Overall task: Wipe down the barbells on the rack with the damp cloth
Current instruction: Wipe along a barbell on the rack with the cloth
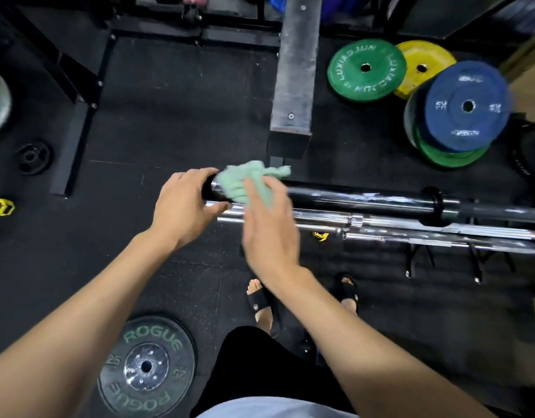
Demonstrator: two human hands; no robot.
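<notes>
Several barbells lie side by side on a low rack above the black floor (157,122): a black barbell (366,198) farthest from the person, chrome barbells (381,223) nearer. Left hand (184,206) curls closed around the black bar's sleeve end. Right hand (267,224), blurred, presses the crumpled green cloth (245,184) against that sleeve, fingers loosely bent over it.
</notes>
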